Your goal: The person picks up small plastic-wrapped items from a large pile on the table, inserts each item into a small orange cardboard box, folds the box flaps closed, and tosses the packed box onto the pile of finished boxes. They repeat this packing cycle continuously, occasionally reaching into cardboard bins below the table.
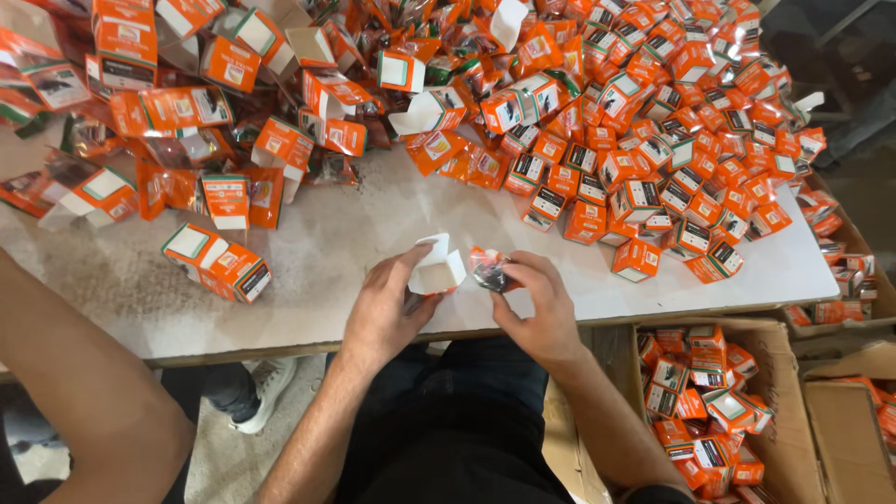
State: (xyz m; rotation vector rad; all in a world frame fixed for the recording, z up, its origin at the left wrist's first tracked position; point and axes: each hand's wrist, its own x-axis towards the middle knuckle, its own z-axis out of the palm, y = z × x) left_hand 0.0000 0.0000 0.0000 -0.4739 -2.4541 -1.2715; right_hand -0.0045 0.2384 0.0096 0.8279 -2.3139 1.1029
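The open box (438,272) in the left hand (383,313) is thin matt cardboard, white inside. The packet (489,269) in the right hand (539,313) is glossy, crinkled plastic film. The table (355,243) is a matt, stained white board. The carton (784,327) is rough brown cardboard

Both forearms are bare and reach up from the lower edge of the view, converging toward the middle. The left hand (385,313) is turned palm inward, thumb raised and fingers curled in a loose grasp. The right hand (539,308) sits just beside it, knuckles up, its fingers (523,271) bent and pinched together. The 2 hands are near each other but not touching.
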